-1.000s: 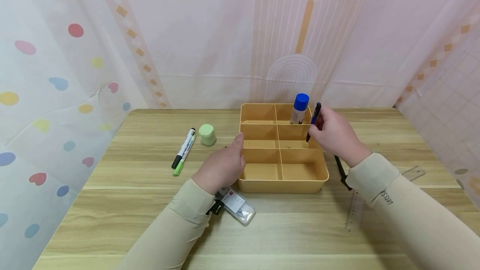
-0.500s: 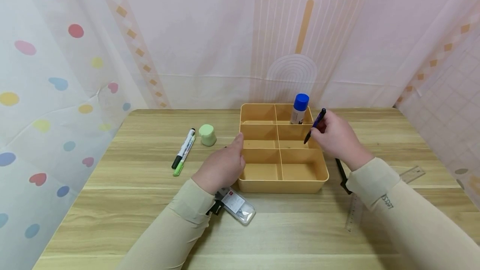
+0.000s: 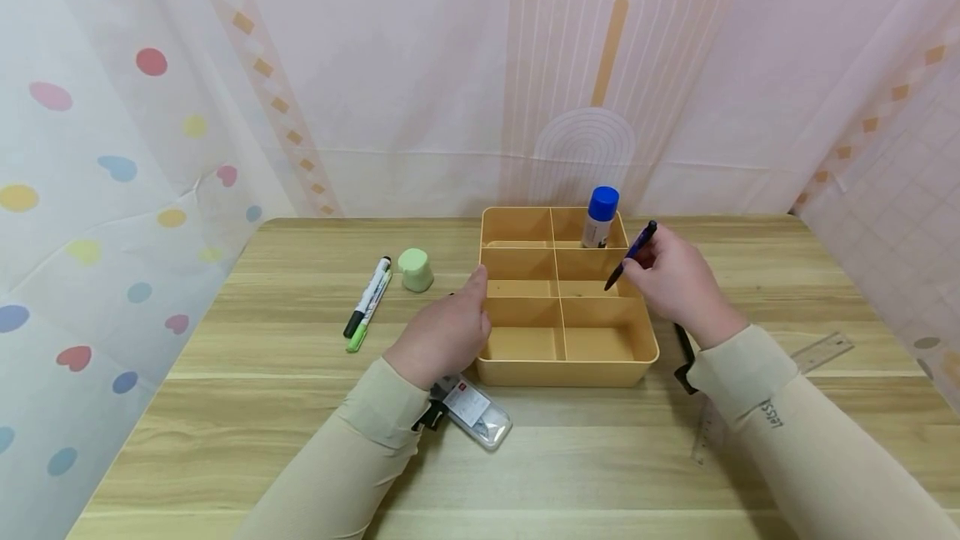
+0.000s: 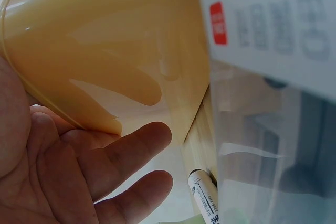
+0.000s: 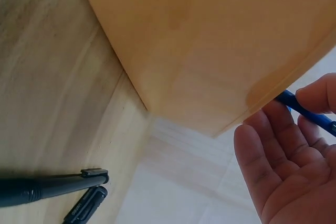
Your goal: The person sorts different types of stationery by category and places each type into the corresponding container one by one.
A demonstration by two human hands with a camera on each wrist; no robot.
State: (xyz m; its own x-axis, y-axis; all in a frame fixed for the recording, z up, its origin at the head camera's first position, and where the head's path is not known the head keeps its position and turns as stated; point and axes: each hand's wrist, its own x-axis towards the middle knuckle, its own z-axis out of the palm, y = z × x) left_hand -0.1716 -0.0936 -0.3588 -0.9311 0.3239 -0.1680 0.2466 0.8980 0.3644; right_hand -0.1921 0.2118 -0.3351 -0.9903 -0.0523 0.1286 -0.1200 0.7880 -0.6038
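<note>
My right hand (image 3: 678, 277) pinches a dark blue pen (image 3: 641, 244), tilted, its black point over the middle right compartment of the yellow-orange divided box (image 3: 562, 373). In the right wrist view, the blue pen (image 5: 310, 113) passes between thumb and fingers beside the box's rim. My left hand (image 3: 442, 332) holds the left rim of the box between thumb and index finger. Two more fingers (image 4: 139, 148) stretch out alongside the outer wall in the left wrist view. A glue stick (image 3: 602, 215) with a blue cap stands in the back right compartment.
A black-and-white marker (image 3: 367, 298), a green pen (image 3: 367, 319) and a pale green lump-shaped item (image 3: 416, 269) lie left. A clear labelled pack (image 3: 480, 415) sits by my left wrist. Clear ruler (image 3: 825, 350) parts show around my right forearm. Two black pens (image 5: 52, 188) appear in the right wrist view.
My right hand has shifted slightly right and toward me, and the blue pen leans more, its point now lower in the compartment. The left hand and box have stayed put.
</note>
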